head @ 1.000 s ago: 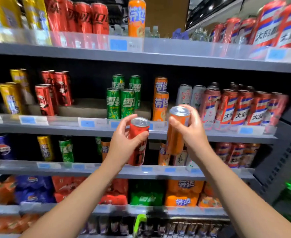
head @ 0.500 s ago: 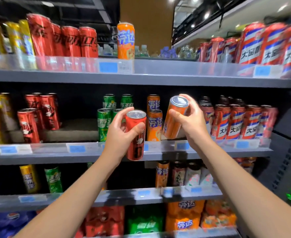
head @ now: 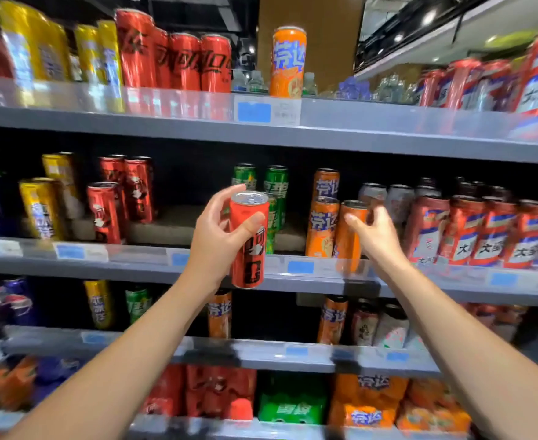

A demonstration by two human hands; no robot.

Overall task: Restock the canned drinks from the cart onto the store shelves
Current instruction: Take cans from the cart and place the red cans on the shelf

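The left hand [head: 220, 236] holds a red cola can [head: 248, 239] upright, in front of the middle shelf [head: 134, 265] edge. Its thumb and fingers wrap round the can. The right hand [head: 377, 236] reaches further in and its fingers curl round an orange soda can [head: 351, 230] standing at the front edge of that shelf, just beside another orange can [head: 321, 227]. Green cans [head: 275, 192] stand behind the red can, partly hidden. On the top shelf [head: 356, 134] stands one lone orange can [head: 288, 61]. The far cans look blurry.
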